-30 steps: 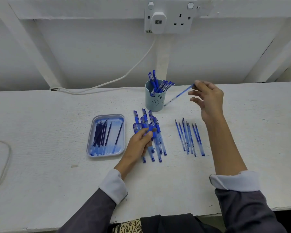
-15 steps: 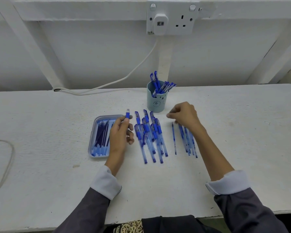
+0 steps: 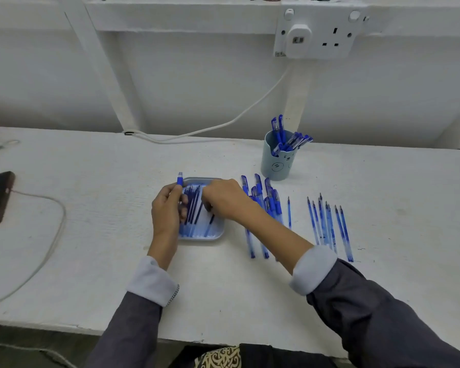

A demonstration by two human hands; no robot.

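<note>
Currently in hand: a blue pen part (image 3: 180, 179), its capped end poking up above the left hand (image 3: 168, 208); it is kept upright, probably so the open end is ready to take a filling.
Left hand: fingers curled round that part, at the tray's left edge, close to the supply.
Right hand: (image 3: 222, 199) reaches across into the tray, fingertips down among the refills; whether it already pinches one I cannot tell, as the back of the hand hides them.
Tray: (image 3: 215, 236) shallow, grey-blue, on the table (image 3: 223, 288) directly ahead of the person; it stops loose stock from rolling.
Refills: (image 3: 193, 208) dark thin rods, lying side by side along the tray's length, easy to pick singly.
Capped pens: (image 3: 272, 201) a loose bunch just right of the tray, partly under the right forearm.
Uncapped pens: (image 3: 327, 227) a neat row further right, tips pointing away; one (image 3: 289, 212) lies apart, between the row and the bunch.
Cup: (image 3: 276, 166) behind the bunch, holding more capped pens on end.
Step, as judged: fetching a refill to fit into the held part.
</note>
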